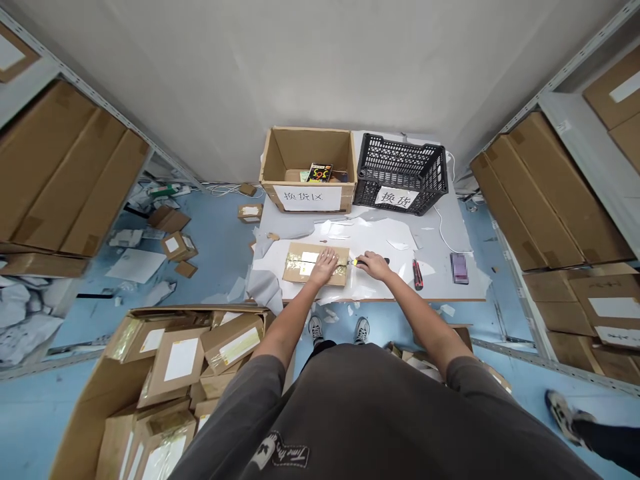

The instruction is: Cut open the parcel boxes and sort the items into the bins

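A taped brown cardboard box (294,261) with a white label lies on the table in front of me. My left hand (325,265) rests on top of it, fingers stretched out and flat. In my right hand (373,265) is a utility knife (358,262), yellow near its front end. Its tip is at the right end of the box, by the tape seam; how deep the blade sits there is too small to tell. A second, red and black utility knife (417,275) lies to the right of my right hand.
At the table's back stand an open carton (308,198) with small packets and a black plastic crate (425,193). Paper scraps (399,245) and a purple packet (459,268) lie on the table (445,240). A big carton (83,420) of parcels is at lower left; another person's shoe (561,415) shows at right.
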Motion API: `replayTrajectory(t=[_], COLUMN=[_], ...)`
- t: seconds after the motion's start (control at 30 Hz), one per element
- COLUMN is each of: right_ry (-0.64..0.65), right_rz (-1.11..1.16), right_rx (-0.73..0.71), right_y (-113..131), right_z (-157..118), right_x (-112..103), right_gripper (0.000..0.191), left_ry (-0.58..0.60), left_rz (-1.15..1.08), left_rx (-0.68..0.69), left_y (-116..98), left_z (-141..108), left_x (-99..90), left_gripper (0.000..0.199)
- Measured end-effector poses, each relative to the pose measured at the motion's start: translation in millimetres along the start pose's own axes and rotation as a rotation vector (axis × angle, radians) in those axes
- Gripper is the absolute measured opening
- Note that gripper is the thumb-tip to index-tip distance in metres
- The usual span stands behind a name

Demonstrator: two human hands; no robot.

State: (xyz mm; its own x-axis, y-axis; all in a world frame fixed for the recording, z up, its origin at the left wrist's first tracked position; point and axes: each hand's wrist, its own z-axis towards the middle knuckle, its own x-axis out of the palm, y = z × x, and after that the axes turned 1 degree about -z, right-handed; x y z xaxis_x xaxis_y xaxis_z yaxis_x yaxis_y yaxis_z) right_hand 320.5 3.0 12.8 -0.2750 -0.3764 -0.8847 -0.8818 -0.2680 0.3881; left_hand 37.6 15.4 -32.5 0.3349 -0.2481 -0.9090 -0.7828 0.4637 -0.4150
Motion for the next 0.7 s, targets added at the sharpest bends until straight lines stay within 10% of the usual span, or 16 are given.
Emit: replayTrajectory(t=[0.2, 0.43, 0.57, 0.7], right_ry=[-0.119, -0.242, -0.346, -0.478], right_rz=[0.443, 1.435, 1.524, 1.414], right_rx=[0.298, 0.729, 0.733, 0.805], right_y=[-29, 51, 93, 103], right_z=[-46, -54, -33, -9], right_x=[2, 63, 84, 88], right_gripper=[0.027, 0.047, 0.051, 0.052], left_ry=[-0.004, -0.149, -0.2, -0.014], left_rz=[-0.025, -0.077, -0.094, -0.042], left_rx=[-0.035, -0.261, -0.323, -0.238], left_y=[1, -26, -41, -17], left_z=[3, 20, 32, 27], left_x=[-4.8, 3.5, 2.5, -28.4], left_gripper=[0.044, 0.049, 0.055, 0.056])
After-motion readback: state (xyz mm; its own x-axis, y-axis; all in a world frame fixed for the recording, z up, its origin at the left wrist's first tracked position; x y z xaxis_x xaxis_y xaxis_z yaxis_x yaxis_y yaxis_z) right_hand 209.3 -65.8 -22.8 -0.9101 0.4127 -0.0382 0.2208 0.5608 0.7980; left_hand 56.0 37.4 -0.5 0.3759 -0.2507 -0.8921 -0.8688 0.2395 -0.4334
